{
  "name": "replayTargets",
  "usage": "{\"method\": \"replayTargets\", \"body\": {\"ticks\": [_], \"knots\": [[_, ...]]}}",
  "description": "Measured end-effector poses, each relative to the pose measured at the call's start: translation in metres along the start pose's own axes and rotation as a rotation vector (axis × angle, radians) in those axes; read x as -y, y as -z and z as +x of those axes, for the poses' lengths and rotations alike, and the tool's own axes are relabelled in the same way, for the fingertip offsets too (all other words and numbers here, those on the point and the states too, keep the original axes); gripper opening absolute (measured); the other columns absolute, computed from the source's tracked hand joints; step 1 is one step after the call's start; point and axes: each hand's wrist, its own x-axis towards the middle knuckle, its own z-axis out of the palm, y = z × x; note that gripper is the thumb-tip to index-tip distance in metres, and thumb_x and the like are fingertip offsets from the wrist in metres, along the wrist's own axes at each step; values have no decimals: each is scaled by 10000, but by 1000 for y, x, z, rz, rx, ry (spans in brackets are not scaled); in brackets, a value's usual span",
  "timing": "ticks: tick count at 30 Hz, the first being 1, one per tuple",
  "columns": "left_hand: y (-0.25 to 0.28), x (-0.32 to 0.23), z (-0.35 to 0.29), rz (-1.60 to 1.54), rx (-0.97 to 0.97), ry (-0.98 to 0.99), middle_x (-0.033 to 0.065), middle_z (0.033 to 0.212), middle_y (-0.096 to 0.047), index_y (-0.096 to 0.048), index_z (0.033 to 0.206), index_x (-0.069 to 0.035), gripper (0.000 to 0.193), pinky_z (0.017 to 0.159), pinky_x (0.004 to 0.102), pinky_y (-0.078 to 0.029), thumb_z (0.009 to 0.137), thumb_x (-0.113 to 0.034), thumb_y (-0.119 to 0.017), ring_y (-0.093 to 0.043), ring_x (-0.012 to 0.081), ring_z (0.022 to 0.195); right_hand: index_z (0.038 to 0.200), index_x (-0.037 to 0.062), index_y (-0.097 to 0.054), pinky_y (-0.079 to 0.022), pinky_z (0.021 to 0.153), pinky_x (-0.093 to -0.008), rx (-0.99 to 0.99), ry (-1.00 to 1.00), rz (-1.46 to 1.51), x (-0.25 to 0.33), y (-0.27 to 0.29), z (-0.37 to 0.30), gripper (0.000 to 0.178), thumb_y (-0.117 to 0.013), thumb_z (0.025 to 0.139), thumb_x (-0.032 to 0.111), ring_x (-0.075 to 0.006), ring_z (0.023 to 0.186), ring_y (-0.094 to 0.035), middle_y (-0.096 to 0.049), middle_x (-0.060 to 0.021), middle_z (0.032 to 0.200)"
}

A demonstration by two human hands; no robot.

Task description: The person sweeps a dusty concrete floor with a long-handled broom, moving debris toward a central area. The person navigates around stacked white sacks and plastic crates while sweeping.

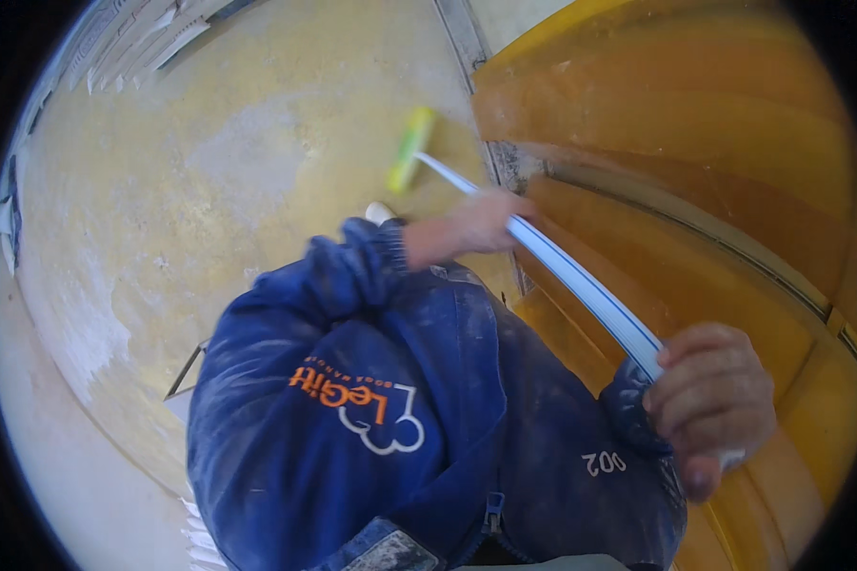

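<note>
A long broom slants across the view, with a white, blue-striped handle (581, 281) and a yellow-green head (412, 152) down on the floor, somewhat blurred. Around the handle's lower part my left hand (486, 219) is closed, its arm crossing in front of my body. My right hand (714, 404) wraps the handle's upper end, off to the right, higher and nearer to me. Dusty blue jacket sleeves cover both arms. One light shoe tip (379, 211) shows just behind the broom head.
The yellowish floor (229, 181) carries pale dusty patches. Large orange-brown panels (638, 114) stand close on my right, with a dark rail (714, 224) running along them. Whitish stacked items (152, 38) lie at the far left. A frame edge (186, 371) shows beside my left side.
</note>
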Motion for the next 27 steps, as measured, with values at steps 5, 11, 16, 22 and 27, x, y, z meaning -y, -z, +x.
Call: {"method": "replayTargets", "body": {"ticks": [5,11,16,22,27], "knots": [[-39,55,53,-21,87,-165,135,853,-692,-697,907,-155,172,733,461,-527,767,-254,-690,-662,359,838,626,93,-562,-536,642,-349,-6,-100,-299,-30,-43,36,127,-686,604,103,-233,601,-640,-589,-58,634],[38,138,-22,134,-166,-40,155,696,-627,-617,723,-74,174,602,457,-488,777,-238,-639,-622,384,657,687,79,-580,-541,672,-366,101,28,22,-95,-60,36,158,-672,567,33,-265,638,-641,-598,-62,676],[121,145,-39,318,-278,219,142,660,-604,-589,700,-71,129,592,449,-473,744,-180,-642,-618,368,653,702,62,-591,-538,698,-380,-30,49,206,-161,-48,43,80,-633,634,59,-306,624,-617,-593,-92,690],[96,36,78,166,-254,107,140,756,-647,-650,800,-99,143,658,442,-493,741,-221,-694,-640,364,757,658,60,-585,-530,591,-371,125,310,135,-100,90,77,103,-649,629,134,-259,580,-604,-564,-97,653],[63,61,188,103,-244,-130,124,764,-651,-650,791,-119,99,678,450,-491,751,-208,-668,-639,349,780,644,78,-583,-552,641,-351,257,259,-217,-109,101,124,130,-687,566,76,-228,597,-636,-599,-62,648]]}}
